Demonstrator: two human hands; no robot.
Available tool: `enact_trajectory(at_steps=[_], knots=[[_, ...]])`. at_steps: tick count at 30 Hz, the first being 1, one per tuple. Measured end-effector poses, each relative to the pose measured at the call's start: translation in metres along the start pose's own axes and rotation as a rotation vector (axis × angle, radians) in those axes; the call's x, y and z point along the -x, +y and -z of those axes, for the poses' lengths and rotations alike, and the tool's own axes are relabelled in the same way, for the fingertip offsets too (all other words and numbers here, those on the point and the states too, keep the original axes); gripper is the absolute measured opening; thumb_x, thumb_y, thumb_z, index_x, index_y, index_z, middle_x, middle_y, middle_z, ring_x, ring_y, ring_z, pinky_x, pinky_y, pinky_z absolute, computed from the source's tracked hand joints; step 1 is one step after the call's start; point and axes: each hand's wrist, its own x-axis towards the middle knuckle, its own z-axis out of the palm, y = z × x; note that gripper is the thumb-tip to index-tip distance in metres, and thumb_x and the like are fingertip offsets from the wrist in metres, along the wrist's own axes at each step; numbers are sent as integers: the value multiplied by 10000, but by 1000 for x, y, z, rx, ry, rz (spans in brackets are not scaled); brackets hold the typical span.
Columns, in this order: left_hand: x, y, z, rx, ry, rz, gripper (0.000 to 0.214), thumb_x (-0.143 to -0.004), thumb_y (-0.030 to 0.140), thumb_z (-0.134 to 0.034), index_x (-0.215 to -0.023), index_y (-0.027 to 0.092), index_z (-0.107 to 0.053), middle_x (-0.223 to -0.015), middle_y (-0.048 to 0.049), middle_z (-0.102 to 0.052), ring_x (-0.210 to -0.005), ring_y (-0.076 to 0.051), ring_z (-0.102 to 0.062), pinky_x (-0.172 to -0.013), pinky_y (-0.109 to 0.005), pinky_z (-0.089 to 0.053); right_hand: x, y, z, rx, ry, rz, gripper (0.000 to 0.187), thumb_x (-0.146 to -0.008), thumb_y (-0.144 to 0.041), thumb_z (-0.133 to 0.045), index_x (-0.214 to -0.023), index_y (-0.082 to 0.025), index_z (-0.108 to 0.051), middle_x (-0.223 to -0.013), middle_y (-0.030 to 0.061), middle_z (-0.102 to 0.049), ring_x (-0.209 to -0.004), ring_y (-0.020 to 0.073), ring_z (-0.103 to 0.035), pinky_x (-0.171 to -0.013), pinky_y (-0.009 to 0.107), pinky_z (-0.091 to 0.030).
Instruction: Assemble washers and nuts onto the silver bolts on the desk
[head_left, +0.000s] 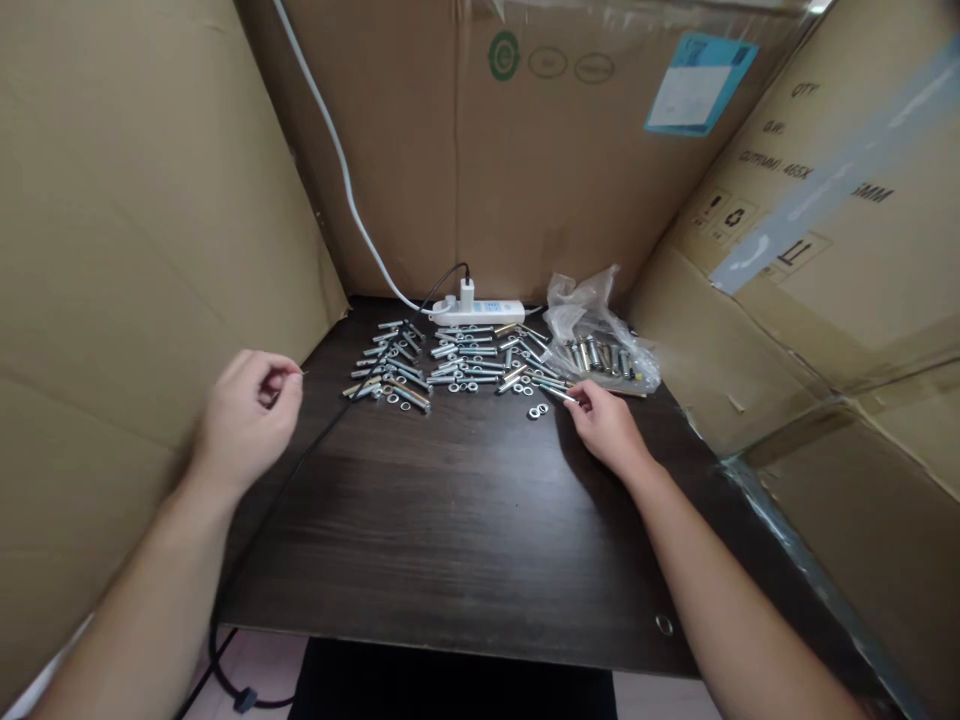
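Note:
My left hand hovers over the left edge of the dark wooden table, fingers curled in a pinch on something small that I cannot make out. My right hand rests on the table at the right, its fingers pinching a thin metal bolt at the edge of the pile. Several silver bolts and sleeves lie spread in rows at the back of the table. A few loose washers lie just left of my right hand.
A clear plastic bag with more bolts sits at the back right. A white power strip with a plugged charger lies against the back cardboard wall. A black cable runs across the table's left side. Cardboard walls enclose all sides.

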Motion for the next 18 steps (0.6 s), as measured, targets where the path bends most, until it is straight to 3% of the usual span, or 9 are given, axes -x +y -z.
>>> enact_trajectory(at_steps=[4, 8, 11, 15, 17, 18], knots=[[-6, -22, -29, -11, -201, 64, 148, -804, 233, -558, -835, 94, -597, -719, 70, -466, -618, -11, -423, -605, -120, -353, -7, -3, -10, 14, 39, 22, 132, -823, -269, -499, -878, -186, -587, -752, 58, -621, -629, 182, -541, -613, 286, -395], [-13, -45, -36, -170, -499, 185, 203, -754, 314, -608, -818, 122, -621, -692, 93, -506, -593, -23, -448, -577, -120, -284, -13, -4, -12, 5, 29, 46, 131, -828, -265, -490, -873, -186, -584, -764, 56, -621, -651, 186, -551, -631, 289, -406], [-18, -56, -39, -239, -583, 252, 219, -740, 336, -619, -805, 127, -625, -654, 106, -535, -564, -35, -457, -564, -125, -258, -13, -2, -10, -23, 18, 58, 148, -837, -269, -480, -901, -193, -590, -760, 45, -621, -655, 183, -559, -634, 287, -415], [-21, -51, -38, -227, -611, 338, 250, -735, 351, -631, -852, 130, -623, -564, 112, -517, -521, -45, -461, -542, -130, -282, -12, 0, -9, -56, 15, 64, 172, -848, -285, -470, -920, -197, -599, -778, 48, -632, -680, 191, -572, -643, 292, -424], [-14, -35, -27, -202, -502, 366, 320, -745, 386, -634, -890, 102, -608, -533, 103, -489, -496, -49, -453, -530, -141, -318, -13, 1, -9, -68, 12, 68, 170, -848, -287, -473, -914, -198, -601, -787, 49, -637, -690, 193, -575, -644, 293, -426], [-5, -23, -17, -162, -397, 307, 315, -789, 385, -600, -901, 90, -600, -550, 90, -496, -510, -51, -462, -534, -149, -345, -13, 1, -9, -72, 11, 69, 170, -848, -288, -474, -912, -199, -603, -789, 48, -639, -693, 194, -577, -646, 294, -427]])
